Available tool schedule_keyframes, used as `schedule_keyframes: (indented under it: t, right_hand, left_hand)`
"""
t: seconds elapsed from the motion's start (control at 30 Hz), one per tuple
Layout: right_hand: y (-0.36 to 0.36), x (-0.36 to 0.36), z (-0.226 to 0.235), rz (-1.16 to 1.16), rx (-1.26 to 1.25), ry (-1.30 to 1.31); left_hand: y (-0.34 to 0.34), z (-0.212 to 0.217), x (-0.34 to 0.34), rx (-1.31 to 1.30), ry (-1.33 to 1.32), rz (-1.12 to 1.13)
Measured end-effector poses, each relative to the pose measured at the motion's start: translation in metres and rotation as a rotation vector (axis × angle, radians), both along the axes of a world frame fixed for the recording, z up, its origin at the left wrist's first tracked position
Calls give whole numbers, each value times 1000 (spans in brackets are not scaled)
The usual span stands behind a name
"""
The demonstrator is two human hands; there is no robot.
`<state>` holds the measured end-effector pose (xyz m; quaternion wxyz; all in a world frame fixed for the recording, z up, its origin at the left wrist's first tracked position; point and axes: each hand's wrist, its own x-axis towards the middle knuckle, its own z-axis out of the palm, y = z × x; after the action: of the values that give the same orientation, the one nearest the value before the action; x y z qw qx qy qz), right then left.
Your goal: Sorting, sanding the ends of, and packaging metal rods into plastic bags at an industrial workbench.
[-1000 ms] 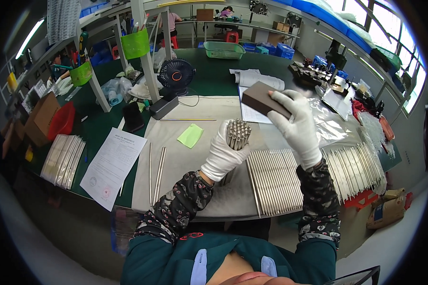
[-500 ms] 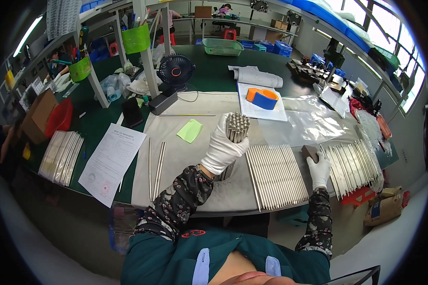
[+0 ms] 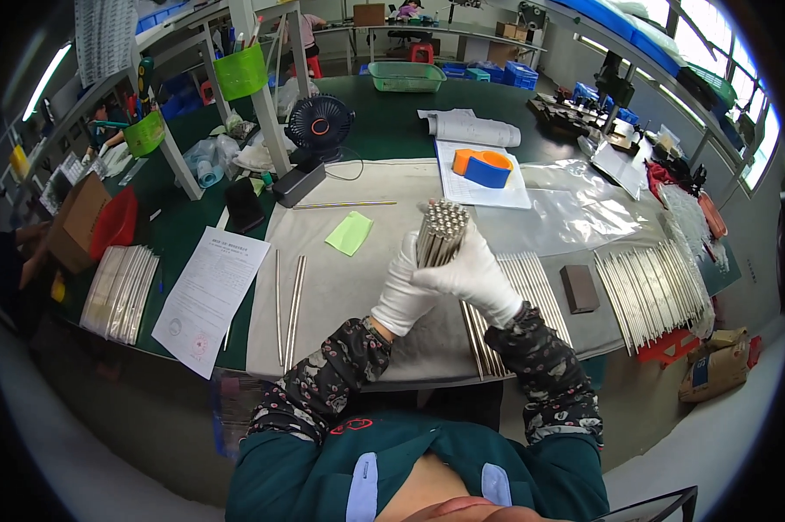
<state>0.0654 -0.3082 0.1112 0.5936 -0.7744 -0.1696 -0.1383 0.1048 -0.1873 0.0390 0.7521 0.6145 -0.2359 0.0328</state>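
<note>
Both of my hands wear white gloves and close round one upright bundle of thin metal rods (image 3: pixel 441 228), whose ends point up toward me. My left hand (image 3: pixel 405 287) wraps its left side. My right hand (image 3: pixel 475 274) presses on its right side, the thumb reaching across below the rod ends. Partly behind my right forearm lies a row of metal rods (image 3: pixel 536 291) side by side on the grey cloth. A dark brown block (image 3: pixel 580 289) stands to its right. Farther right is another row of rods (image 3: pixel 652 294). On the left lie a few single rods (image 3: pixel 294 309).
Printed paper (image 3: pixel 210 296) and bagged rods (image 3: pixel 120 294) lie at the left. A black fan (image 3: pixel 320 124) stands behind the cloth (image 3: pixel 392 178), near a shelf post (image 3: pixel 271 113). Orange and blue tape rolls (image 3: pixel 483 168) sit on papers, beside clear plastic bags (image 3: pixel 575 222). A person (image 3: pixel 31 244) is at far left.
My right hand has let go of the brown block, leaving it on the cloth, and moved left onto the rod bundle. My left hand still holds the bundle.
</note>
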Motion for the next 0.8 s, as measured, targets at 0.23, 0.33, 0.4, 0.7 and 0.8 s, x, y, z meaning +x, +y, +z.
schedule_keyframes:
  t: [0.23, 0.33, 0.4, 0.7, 0.8]
  right_hand:
    - [24, 11, -16, 186, 429, 65]
    - [24, 4, -22, 154, 372, -2]
    - [33, -7, -23, 122, 43, -237]
    - [62, -53, -15, 482, -962, -1205]
    - [35, -33, -19, 395, -1084, -1320]
  left_hand:
    - [65, -35, -61, 853, -258, 310]
    - [101, -30, -59, 420, 724, -241]
    - [107, -25, -51, -40, 1137, -684]
    - [41, 49, -11, -80, 796, -602]
    - [33, 87, -1, -22, 441, -552]
